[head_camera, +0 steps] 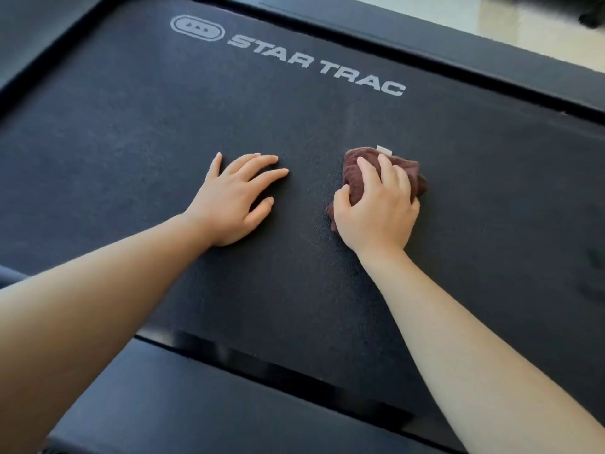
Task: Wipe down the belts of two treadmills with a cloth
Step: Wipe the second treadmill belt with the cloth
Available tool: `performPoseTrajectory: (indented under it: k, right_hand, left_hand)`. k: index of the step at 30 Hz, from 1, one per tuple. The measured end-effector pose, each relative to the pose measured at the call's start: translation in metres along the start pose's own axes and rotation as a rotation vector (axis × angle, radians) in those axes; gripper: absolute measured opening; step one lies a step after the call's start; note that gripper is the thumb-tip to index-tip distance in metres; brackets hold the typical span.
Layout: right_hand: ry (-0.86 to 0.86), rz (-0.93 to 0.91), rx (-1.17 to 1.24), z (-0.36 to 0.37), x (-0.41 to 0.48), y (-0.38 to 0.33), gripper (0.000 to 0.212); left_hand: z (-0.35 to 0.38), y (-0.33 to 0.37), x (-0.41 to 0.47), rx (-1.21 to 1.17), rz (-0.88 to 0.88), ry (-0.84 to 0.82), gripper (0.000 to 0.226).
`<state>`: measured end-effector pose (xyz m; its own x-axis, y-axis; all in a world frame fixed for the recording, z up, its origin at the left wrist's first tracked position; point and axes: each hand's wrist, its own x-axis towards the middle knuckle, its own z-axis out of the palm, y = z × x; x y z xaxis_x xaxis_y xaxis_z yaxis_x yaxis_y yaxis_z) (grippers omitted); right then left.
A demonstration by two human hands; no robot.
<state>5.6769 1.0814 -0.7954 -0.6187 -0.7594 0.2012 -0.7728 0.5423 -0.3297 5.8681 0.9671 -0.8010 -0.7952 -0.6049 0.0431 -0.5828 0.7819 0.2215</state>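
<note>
A black treadmill belt point(137, 119) with white "STAR TRAC" lettering fills most of the view. A bunched dark brown cloth point(355, 173) with a small white tag lies on the belt right of centre. My right hand point(376, 208) grips the cloth from above, fingers curled over it, pressing it onto the belt. My left hand point(232, 198) rests flat on the belt to the left of the cloth, fingers spread and straight, holding nothing.
Dark side rails frame the belt: one along the near edge point(196, 404), one along the far edge point(458, 50). A pale floor point(510, 18) shows beyond the far rail at the top right.
</note>
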Motion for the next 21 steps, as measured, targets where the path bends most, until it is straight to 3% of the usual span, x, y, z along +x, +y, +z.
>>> performPoseTrajectory:
  k: [7, 12, 21]
  right_hand:
    - [-0.013, -0.045, 0.066, -0.001, 0.000, 0.005, 0.052]
    - [-0.031, -0.066, 0.042, -0.004, -0.007, 0.006, 0.050]
    - [-0.113, -0.140, 0.025, -0.032, -0.104, 0.010, 0.052]
  left_hand:
    - [0.014, 0.036, 0.000, -0.030, -0.246, 0.058, 0.047]
    - [0.021, 0.034, 0.003, -0.007, -0.235, 0.120, 0.048]
    - [0.018, 0.037, 0.000, -0.005, -0.224, 0.106, 0.049]
